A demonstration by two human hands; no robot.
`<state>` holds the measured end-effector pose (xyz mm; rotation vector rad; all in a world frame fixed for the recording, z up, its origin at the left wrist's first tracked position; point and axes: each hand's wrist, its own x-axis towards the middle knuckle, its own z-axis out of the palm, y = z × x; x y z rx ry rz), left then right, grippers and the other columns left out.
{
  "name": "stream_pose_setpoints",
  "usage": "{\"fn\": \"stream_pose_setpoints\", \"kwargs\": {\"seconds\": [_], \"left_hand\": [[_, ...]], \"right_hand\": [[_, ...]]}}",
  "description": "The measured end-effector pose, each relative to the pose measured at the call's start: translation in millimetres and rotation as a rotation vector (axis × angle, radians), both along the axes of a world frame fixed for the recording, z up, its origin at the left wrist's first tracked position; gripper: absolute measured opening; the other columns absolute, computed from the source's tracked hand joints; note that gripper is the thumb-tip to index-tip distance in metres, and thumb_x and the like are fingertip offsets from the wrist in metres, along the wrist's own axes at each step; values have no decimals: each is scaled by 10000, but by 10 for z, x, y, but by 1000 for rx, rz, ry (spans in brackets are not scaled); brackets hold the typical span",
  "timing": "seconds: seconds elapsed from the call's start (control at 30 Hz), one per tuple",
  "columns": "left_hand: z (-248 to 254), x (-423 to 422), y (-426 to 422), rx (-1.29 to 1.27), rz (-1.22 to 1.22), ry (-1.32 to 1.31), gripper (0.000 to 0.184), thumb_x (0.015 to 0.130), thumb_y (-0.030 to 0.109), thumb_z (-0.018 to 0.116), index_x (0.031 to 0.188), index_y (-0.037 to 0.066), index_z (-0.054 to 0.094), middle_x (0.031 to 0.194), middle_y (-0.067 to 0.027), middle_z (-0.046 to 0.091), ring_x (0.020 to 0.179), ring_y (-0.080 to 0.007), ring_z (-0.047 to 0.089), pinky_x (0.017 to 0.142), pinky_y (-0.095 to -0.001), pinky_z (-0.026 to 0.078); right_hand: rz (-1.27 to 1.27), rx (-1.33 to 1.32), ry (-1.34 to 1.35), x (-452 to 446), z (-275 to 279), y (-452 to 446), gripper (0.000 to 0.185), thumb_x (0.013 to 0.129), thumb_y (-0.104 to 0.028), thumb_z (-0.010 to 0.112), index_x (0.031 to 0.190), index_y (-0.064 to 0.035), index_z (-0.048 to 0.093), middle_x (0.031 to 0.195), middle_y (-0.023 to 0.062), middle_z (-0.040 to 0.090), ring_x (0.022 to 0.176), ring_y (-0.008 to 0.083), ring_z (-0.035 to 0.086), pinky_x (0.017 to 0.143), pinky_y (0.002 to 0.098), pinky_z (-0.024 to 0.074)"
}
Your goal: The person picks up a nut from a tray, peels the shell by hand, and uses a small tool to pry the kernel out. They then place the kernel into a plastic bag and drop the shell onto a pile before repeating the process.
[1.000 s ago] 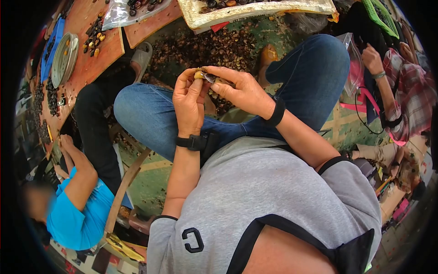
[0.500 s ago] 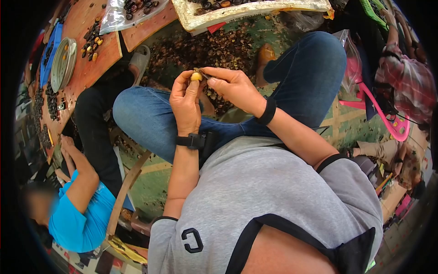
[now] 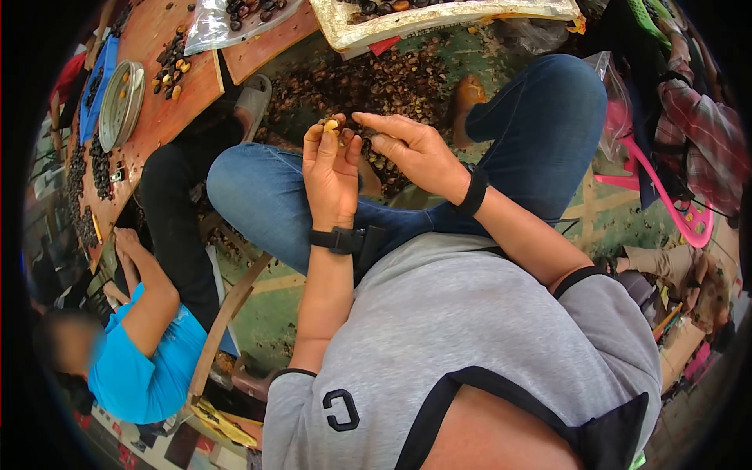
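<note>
My left hand [image 3: 330, 176] is closed on a pale yellow nut [image 3: 331, 125], pinched between thumb and fingertips in front of my lap. Dark brown shell shows beside the yellow part. Just to the right, my right hand [image 3: 423, 153] is held apart from the nut, index finger pointing at it and thumb bent below. Its other fingers are curled under, and whatever lies in them is hidden. Below both hands, brown shell pieces [image 3: 392, 86] are scattered over the green floor.
A white foam box [image 3: 446, 23] with dark nuts stands ahead. At left, a wooden table [image 3: 200, 82] carries loose nuts, a clear plastic bag [image 3: 207, 31], a round metal tray [image 3: 110, 129] and a blue tray [image 3: 92, 98]. A person in blue [image 3: 149, 368] sits at left; a pink plastic item [image 3: 666, 200] is at right.
My right hand has drawn back slightly from the nut, opening a gap between the hands. The left hand has turned, its fingers spread more. The view has shifted slightly.
</note>
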<state>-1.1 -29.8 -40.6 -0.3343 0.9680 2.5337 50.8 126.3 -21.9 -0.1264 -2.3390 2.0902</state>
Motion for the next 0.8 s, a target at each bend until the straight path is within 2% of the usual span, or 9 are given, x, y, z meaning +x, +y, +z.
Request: {"fn": "stream_pose_setpoints", "kwargs": {"seconds": [0.07, 0.13, 0.17, 0.23, 0.37, 0.43, 0.53, 0.67, 0.8], "left_hand": [[-15, -5, -3, -16, -7, 36, 124, 944, 71, 576, 1063, 97, 560, 1126, -91, 633, 972, -187, 641, 846, -300, 568], [60, 5, 39, -32, 13, 27, 116, 945, 73, 575, 1057, 94, 559, 1126, -87, 632, 966, -180, 639, 839, -293, 563], [86, 10, 56, -49, 34, 16, 108, 946, 75, 575, 1052, 90, 557, 1127, -83, 631, 960, -173, 636, 831, -287, 557], [62, 10, 64, -62, 27, 35, 98, 949, 76, 572, 1045, 86, 554, 1116, -76, 630, 959, -164, 631, 826, -283, 549], [34, 30, 79, -163, -15, 143, 88, 959, 75, 550, 1047, 76, 556, 1082, -64, 629, 967, -153, 622, 810, -290, 544], [5, 39, 77, -186, -27, 156, 90, 956, 67, 552, 1046, 75, 551, 1072, -58, 623, 957, -147, 618, 812, -290, 543], [44, 53, 104, -224, -34, 162, 97, 949, 53, 559, 1043, 71, 545, 1056, -49, 612, 950, -140, 611, 816, -291, 543], [133, 69, 154, -246, -18, 154, 138, 919, 12, 597, 1028, 58, 527, 1040, -55, 612, 947, -134, 607, 816, -256, 521], [225, 53, 148, -334, -37, 243, 113, 935, 11, 569, 1034, 60, 544, 1089, -62, 610, 989, -141, 603, 857, -284, 534]], "right_hand": [[-43, -91, 3, -6, -16, -22, 417, 951, -118, 543, 1365, -73, 513, 881, 20, 614, 817, 85, 567, 741, 263, 491], [-24, -129, -244, -1, 139, 2, 408, 927, -151, 557, 1315, -26, 536, 1073, 154, 677, 913, 227, 671, 805, 306, 518], [-24, -129, -244, 1, 113, -14, 408, 927, -151, 557, 1315, -26, 536, 1073, 154, 677, 913, 227, 671, 805, 306, 518], [-13, -79, 3, -9, 73, -75, 444, 950, -156, 538, 1376, -45, 486, 809, 21, 620, 715, 78, 556, 647, 248, 479], [-19, 2, -52, -19, 205, -67, 460, 939, -153, 549, 1379, -42, 479, 825, 27, 628, 712, 72, 539, 649, 240, 470], [13, 3, -189, -40, 253, -39, 439, 889, -143, 578, 1305, -8, 535, 1079, 189, 678, 955, 260, 685, 804, 329, 533], [-76, -29, -94, -35, 156, -81, 433, 883, -147, 589, 1292, -8, 549, 1076, 201, 675, 943, 259, 687, 813, 319, 533], [-86, -89, -64, -26, 78, -98, 414, 897, -147, 584, 1286, -6, 557, 1090, 184, 678, 953, 223, 679, 822, 302, 526], [-93, -403, -118, -32, 222, -98, 374, 940, -121, 540, 1302, -25, 558, 1079, 102, 679, 949, 155, 636, 816, 271, 510]]}}
